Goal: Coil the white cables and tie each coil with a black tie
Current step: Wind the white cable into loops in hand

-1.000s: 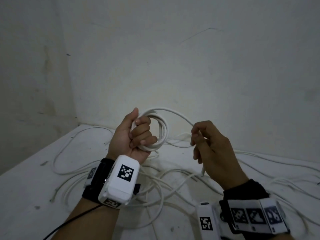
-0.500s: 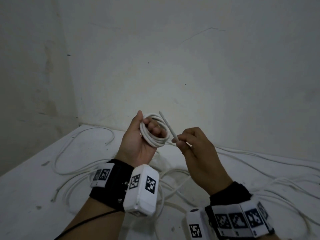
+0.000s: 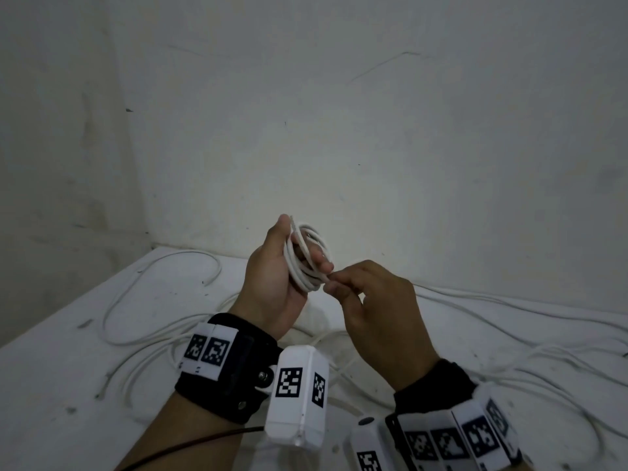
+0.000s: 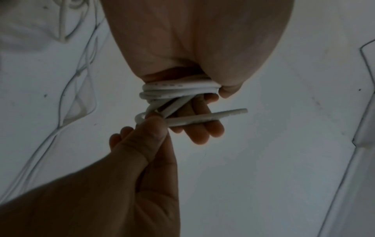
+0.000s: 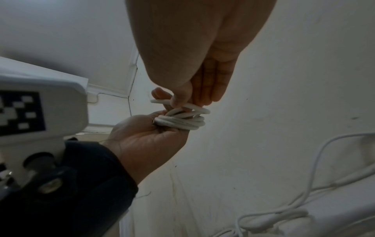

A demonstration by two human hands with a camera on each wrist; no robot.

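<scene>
- The right hand (image 3: 377, 311) pinches the free cable end (image 4: 213, 117) between thumb and forefinger, at the centre of the head view.
- The left hand (image 3: 275, 283) clasps the white cable coil (image 3: 307, 263), its fingers passing through the loops.
- To do it well, tuck the end tight under the loops and keep the left grasp firm.
- The loose white cables (image 3: 163, 300) lie on the white table (image 3: 51, 385) below; I see no black tie.
</scene>
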